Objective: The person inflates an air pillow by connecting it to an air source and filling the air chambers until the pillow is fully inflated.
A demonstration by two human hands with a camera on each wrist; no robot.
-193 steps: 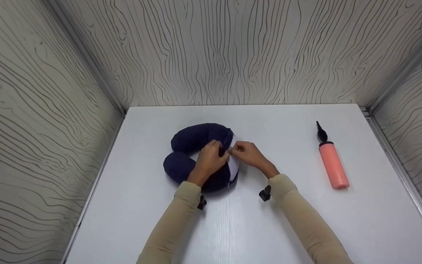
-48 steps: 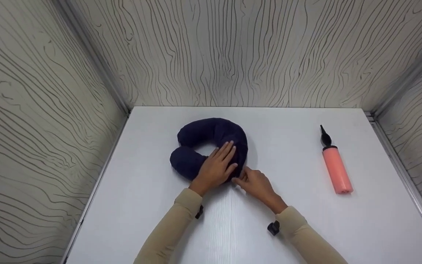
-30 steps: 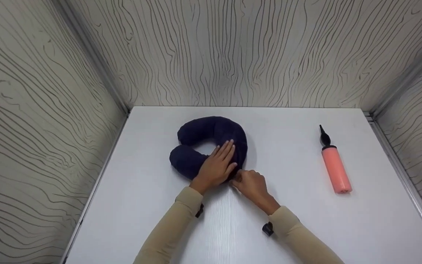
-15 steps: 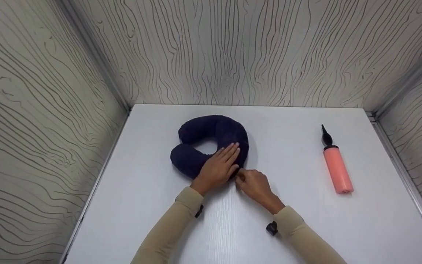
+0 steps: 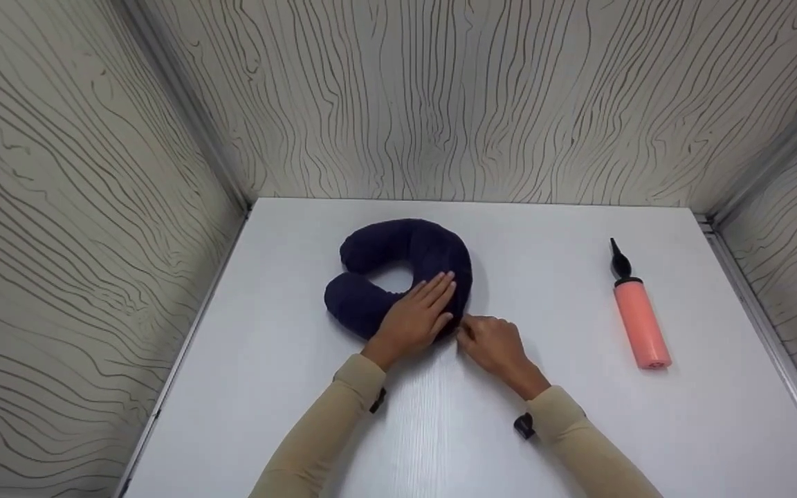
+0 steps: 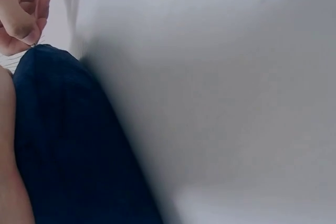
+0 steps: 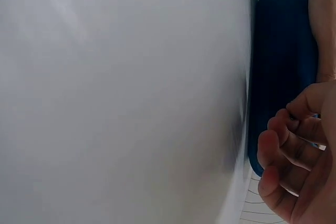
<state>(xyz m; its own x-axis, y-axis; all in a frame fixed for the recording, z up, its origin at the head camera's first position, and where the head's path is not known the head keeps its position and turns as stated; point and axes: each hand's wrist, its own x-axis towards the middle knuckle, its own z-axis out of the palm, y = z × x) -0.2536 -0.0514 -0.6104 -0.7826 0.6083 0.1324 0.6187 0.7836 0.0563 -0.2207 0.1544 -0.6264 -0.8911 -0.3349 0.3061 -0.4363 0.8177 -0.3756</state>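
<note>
A navy U-shaped neck pillow (image 5: 374, 243) lies on the white table, its two ends pointing left. My left hand (image 5: 412, 321) rests flat on the pillow's near right part, fingers extended. At the pillow's lower right edge, my right hand (image 5: 495, 346) has its fingers curled, with thumb and index finger pinching. In the left wrist view a small metal zipper pull (image 6: 34, 45) shows between those fingertips at the seam. The right wrist view has the same pinch beside the blue fabric, the other fingers loosely bent. The zipper's teeth are hidden.
A hand pump with a coral-pink barrel (image 5: 640, 325) and a black nozzle (image 5: 620, 265) lies at the right of the white table (image 5: 267, 415). Wood-patterned panels (image 5: 433, 104) stand behind the table and at both sides.
Earlier, white showed through a gap in the pillow's right side; now navy covers it. My left hand went from gripping to lying flat. My right hand moved nearer along the edge, lately slightly rightward.
</note>
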